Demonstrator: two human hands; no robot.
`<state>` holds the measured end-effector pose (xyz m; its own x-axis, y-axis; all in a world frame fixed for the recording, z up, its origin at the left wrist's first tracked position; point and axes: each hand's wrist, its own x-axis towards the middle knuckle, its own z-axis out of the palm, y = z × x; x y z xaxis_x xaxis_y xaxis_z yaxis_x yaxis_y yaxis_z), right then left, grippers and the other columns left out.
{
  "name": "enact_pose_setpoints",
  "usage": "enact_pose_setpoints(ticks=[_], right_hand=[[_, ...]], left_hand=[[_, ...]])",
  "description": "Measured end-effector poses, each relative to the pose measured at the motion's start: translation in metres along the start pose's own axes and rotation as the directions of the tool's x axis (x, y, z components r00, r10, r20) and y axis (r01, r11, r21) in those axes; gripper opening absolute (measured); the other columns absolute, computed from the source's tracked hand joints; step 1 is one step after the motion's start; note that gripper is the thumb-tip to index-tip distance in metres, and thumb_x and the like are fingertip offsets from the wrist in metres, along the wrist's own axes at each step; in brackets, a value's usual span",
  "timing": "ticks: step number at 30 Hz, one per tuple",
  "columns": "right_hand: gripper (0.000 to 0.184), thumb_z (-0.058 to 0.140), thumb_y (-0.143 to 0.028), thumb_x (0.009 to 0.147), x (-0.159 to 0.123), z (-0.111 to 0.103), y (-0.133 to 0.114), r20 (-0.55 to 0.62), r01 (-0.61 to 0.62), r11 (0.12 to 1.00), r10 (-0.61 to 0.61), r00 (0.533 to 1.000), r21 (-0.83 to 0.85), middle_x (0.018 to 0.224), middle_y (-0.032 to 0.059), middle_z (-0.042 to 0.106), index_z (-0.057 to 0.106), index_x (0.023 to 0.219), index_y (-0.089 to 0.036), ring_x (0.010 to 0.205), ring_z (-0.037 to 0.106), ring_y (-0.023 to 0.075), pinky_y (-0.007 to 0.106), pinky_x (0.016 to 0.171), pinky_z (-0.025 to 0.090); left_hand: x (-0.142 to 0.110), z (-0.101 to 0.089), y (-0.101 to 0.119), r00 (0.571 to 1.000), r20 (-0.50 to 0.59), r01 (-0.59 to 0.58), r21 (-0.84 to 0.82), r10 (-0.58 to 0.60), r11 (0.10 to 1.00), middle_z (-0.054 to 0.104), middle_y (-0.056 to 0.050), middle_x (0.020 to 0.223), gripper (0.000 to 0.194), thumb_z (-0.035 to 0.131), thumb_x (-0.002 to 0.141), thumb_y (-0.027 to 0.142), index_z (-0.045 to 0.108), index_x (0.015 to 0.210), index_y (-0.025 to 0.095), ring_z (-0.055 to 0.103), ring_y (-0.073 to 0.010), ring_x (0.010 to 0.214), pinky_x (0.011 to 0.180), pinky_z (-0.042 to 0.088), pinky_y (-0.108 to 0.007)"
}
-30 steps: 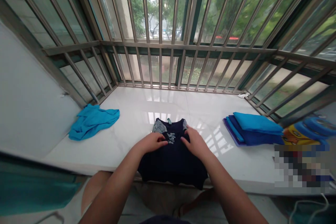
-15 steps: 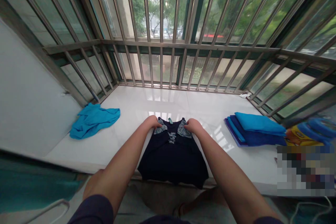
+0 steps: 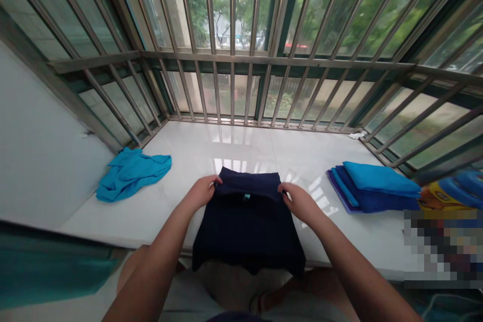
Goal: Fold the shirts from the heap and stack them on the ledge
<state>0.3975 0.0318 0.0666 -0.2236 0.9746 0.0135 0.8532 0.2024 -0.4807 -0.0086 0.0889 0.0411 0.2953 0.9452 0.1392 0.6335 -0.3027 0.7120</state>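
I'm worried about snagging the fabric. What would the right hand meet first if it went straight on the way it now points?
The navy folded garment: the right hand's fingers already seem to be at its top edge, though depth is hard to judge from this view.

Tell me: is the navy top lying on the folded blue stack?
No, the navy top, held by the left hand and right hand, lies on the white ledge, apart from the folded blue stack.

White glossy stone counter (reflective, with a visible seam), carrying: one crumpled turquoise cloth garment; one folded navy cloth garment; one stack of folded blue fabrics; one yellow-and-blue printed cloth.
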Motion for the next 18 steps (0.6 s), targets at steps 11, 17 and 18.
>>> enact_pose_setpoints(ticks=[11,17,18], right_hand=[[0.043,0.057,-0.050,0.107,0.028,0.010,-0.032,-0.052,-0.422,0.895,0.419,0.907,-0.146,0.108,0.0172,0.079,0.064,0.130,-0.013,0.103,0.076,0.0312,0.035,0.085,0.052],[0.035,0.061,-0.035,0.106,0.045,0.021,-0.026,-0.053,-0.446,0.883,0.443,0.895,-0.145,0.120,0.0161,0.078,0.058,0.135,-0.017,0.114,0.074,0.0277,0.031,0.088,0.051],[0.035,0.065,-0.037,0.104,0.042,0.021,-0.022,-0.046,-0.452,0.879,0.451,0.891,-0.154,0.116,0.0163,0.078,0.059,0.133,-0.017,0.112,0.075,0.0291,0.032,0.087,0.051]], left_hand=[[0.043,-0.001,0.018,0.938,-0.114,0.345,0.271,-0.326,0.899,0.081,-0.008,0.098,0.034,0.069,0.098,0.037,0.073,0.126,0.020,0.077,-0.0265,0.100,0.090,0.058,-0.035],[0.059,0.017,0.016,0.933,0.058,0.324,0.288,-0.354,0.901,0.079,0.000,0.081,0.034,0.076,0.090,0.024,0.073,0.125,0.024,0.077,-0.0205,0.077,0.075,0.057,-0.029],[0.057,0.017,0.014,0.937,0.060,0.311,0.302,-0.343,0.901,0.079,-0.001,0.085,0.032,0.074,0.091,0.023,0.074,0.123,0.024,0.077,-0.0217,0.082,0.079,0.058,-0.030]])
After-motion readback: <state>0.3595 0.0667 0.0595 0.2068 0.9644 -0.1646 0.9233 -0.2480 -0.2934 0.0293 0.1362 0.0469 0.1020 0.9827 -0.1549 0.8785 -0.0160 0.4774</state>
